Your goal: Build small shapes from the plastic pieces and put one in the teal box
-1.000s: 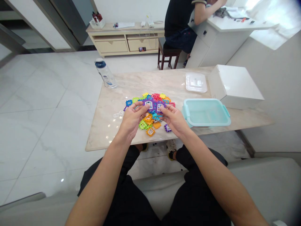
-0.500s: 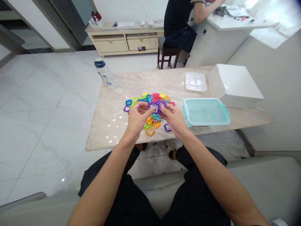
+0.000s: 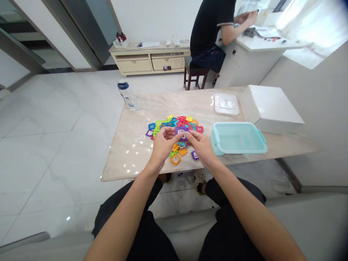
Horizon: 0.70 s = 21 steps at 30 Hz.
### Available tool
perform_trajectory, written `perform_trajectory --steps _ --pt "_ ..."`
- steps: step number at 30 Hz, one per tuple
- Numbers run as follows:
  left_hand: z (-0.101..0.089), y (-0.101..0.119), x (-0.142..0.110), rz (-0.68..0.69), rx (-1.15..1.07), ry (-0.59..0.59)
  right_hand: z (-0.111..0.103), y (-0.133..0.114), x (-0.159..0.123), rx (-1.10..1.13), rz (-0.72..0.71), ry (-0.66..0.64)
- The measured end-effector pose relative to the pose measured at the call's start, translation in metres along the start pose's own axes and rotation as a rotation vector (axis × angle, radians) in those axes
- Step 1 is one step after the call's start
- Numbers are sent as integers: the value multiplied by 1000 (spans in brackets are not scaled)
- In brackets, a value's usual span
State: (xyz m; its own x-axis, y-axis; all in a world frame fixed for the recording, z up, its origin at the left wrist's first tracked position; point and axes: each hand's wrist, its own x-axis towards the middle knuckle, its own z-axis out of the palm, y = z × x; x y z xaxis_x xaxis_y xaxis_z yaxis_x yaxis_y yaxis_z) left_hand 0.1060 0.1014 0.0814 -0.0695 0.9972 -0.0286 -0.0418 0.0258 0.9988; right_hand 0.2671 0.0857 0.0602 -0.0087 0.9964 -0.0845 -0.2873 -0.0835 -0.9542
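Above a heap of colourful interlocking tiles (image 3: pixel 171 123), a purple interlocking tile (image 3: pixel 178 129) with a white window insert is pinched by both my hands. My left hand (image 3: pixel 164 143) grips its left side, thumb in front and fingers curled behind. On the right side, my right hand (image 3: pixel 201 145) holds it the same way, thumb near the window. Whether a second purple tile sits behind it, I cannot tell. An orange tile (image 3: pixel 175 160) with a white window lies below the hands, and another purple tile (image 3: pixel 194 155) rests by my right wrist.
Small white window pieces (image 3: pixel 140 139) lie left of the heap. A turquoise tub (image 3: pixel 239 149) stands at right, with a clear lid (image 3: pixel 227 104) and white box (image 3: pixel 277 108) behind. A water bottle (image 3: pixel 128 96) is at the back left. Another person (image 3: pixel 209 32) sits beyond the table.
The purple has turned in my hands: two faces side by side showed before, and one window face shows now. My hands are slightly closer together. The whole view has shifted a little.
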Motion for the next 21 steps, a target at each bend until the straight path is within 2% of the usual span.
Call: perform_trajectory --steps 8,13,21 --pt "-7 0 -2 22 78 -37 -1 -1 2 -21 -45 -26" --pt "-12 0 -1 31 150 -30 -4 2 3 -32 -21 -49" --pt "-13 2 -1 59 157 -32 -4 6 5 -39 -37 -25"
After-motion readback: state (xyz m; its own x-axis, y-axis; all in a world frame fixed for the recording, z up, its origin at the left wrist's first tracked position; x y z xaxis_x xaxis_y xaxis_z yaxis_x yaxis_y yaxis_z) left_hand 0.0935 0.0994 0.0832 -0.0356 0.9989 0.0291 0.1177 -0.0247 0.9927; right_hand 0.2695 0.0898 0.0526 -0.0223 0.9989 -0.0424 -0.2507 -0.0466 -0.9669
